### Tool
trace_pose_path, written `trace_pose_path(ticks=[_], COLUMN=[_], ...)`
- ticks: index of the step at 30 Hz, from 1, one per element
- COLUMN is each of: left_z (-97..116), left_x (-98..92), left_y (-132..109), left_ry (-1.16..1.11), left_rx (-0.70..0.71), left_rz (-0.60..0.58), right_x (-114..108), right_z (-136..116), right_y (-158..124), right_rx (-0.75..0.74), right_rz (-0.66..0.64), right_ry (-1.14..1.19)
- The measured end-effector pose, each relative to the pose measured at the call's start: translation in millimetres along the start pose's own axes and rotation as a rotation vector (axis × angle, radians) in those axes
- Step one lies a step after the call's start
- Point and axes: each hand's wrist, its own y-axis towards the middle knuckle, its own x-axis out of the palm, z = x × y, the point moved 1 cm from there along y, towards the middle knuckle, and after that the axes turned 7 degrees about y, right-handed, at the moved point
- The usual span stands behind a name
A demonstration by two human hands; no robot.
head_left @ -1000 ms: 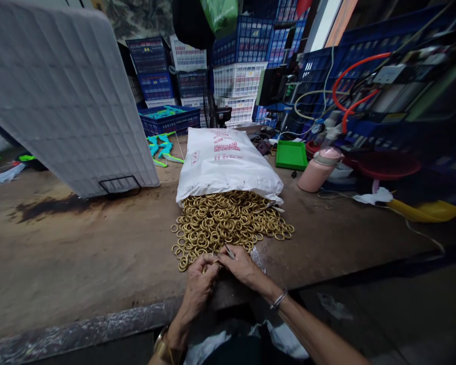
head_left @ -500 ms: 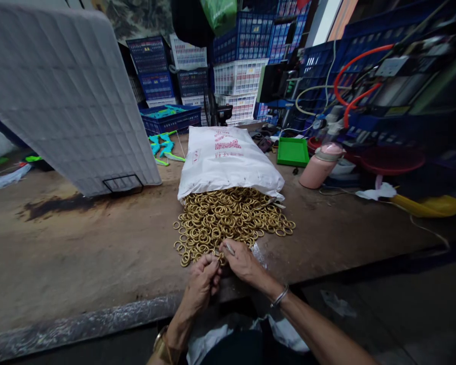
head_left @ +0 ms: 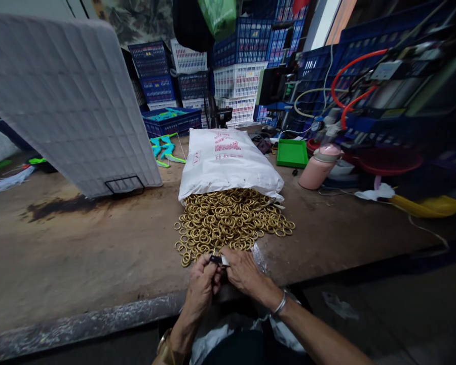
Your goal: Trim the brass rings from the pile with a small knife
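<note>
My left hand [head_left: 200, 282] is closed, its thumb and finger pinching a small black piece [head_left: 215, 259]. From the other side, my right hand [head_left: 245, 272] is closed on a small pale, flat piece [head_left: 225, 260] that meets the black one end to end. Whether the two are joined, I cannot tell. Both hands are at the near edge of a heap of brass-coloured rings [head_left: 224, 218]. The rings spill from the mouth of a white woven sack [head_left: 230, 162] with red print, lying on the table [head_left: 99, 253].
A white ribbed panel [head_left: 79, 101] stands on the left. Toy-like blue and green pieces [head_left: 166, 148] lie beside the sack. On the right are a green tray [head_left: 292, 153], a pink bottle [head_left: 319, 167] and a yellow item [head_left: 429, 205]. Stacked crates [head_left: 239, 81] fill the back.
My right hand has moved slightly down towards me, and its fingers have turned. The black piece and the pale piece now show between the hands; before, only a greyish bit showed at my right hand.
</note>
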Motion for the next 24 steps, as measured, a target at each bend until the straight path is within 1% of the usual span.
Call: trace_pose_path(ticks=[6,8,10,12,14,17,20,24], left_z=[0.6,4.5,10.3,15.2,16.9,13.9,10.9,13.3], left_x=[-0.4,1.0,3.2,4.7,4.3,0.3,-5.1,-12.1], left_y=[-4.9,-11.6,-19.0,-24.2,-25.5,-23.3,-22.1,-25.4], left_ry=[0.037,0.068,0.061,-0.020,-0.117,-0.210,-0.264,-0.322], left_rx=[0.008,0.007,0.026,0.039,0.036,0.030,0.018,-0.003], left_rz=[0.026,0.007,-0.042,-0.072,-0.066,-0.056,-0.039,-0.001], right_x=[-1.6,-4.9,-8.4,-10.7,-10.2,-4.6,1.8,5.1], right_z=[-0.3,3.6,7.2,8.3,7.2,7.1,10.6,11.8], right_y=[0.2,0.5,0.8,1.4,2.6,3.8,0.0,-13.4], right_rx=[0.064,0.096,0.111,0.090,0.060,0.070,0.097,0.139], right_rz=[-0.027,-0.033,-0.005,0.053,0.099,0.127,0.122,0.100], right_ry=[-0.050,-0.078,-0.082,-0.031,0.076,0.213,0.232,0.167])
